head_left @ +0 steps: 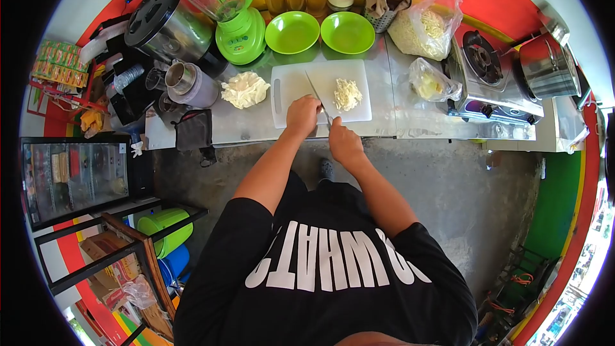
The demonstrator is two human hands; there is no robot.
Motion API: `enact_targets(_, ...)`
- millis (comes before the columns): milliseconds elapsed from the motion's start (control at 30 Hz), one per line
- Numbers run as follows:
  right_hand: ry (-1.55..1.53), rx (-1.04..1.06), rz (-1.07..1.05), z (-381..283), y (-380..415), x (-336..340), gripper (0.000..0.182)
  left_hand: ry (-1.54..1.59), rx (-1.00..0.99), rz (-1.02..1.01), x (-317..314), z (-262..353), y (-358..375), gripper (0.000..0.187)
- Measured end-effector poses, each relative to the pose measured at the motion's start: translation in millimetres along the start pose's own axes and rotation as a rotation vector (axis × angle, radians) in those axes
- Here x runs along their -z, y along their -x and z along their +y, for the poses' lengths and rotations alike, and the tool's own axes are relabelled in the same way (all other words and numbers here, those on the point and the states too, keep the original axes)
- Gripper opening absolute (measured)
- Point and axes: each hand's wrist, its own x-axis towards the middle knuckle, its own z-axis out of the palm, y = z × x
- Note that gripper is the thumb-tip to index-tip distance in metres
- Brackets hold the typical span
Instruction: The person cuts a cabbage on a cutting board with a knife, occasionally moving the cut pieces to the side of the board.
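My right hand is closed around the handle of a kitchen knife. Its blade points away and to the left over a white cutting board. Beside the blade, my left hand is at the board's near edge with its fingers curled in; what they hold, if anything, is hidden. A small heap of pale shreds, like shredded cabbage, lies on the board's right half. Left of the board sits a pile of pale, leafy pieces.
Two green bowls stand behind the board, next to a green blender. Plastic bags of pale shreds and pale chunks lie to the right, before a gas stove. A black pouch hangs at the counter's front edge.
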Motion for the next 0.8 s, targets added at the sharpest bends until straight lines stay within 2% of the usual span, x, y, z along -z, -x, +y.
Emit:
enact_targets(100,-0.056,-0.028,-0.053,-3.2,9.7,8.4,0.037,0.016,-0.017,0.007,-7.4,-6.3,-3.0,0.004)
enact_targets(200,-0.05,-0.063,-0.042,-4.3,14.8,-7.0,0.037,0.014,-0.002,0.008,-7.8,-5.5,-1.7,0.004)
enact_targets(333,-0.042,-0.058,-0.024,-3.9,4.4,-10.0,0.036,0.063,-0.017,0.044,-4.8,-4.5,-0.9,0.005)
enact_targets(500,-0.038,-0.04,-0.046,-8.4,-2.0,6.0,0.032,0.123,0.098,-0.009,0.4,-2.1,-2.8,0.005)
enact_targets(700,-0.032,-0.094,-0.034,-12.3,0.8,-12.7,0.031,0.15,0.061,0.066,1.3,0.8,3.1,0.006)
enact_targets(800,-0.046,-0.057,-0.044,-11.0,-10.9,-5.2,0.03,0.161,0.05,0.029,-1.4,-1.9,2.5,0.007)
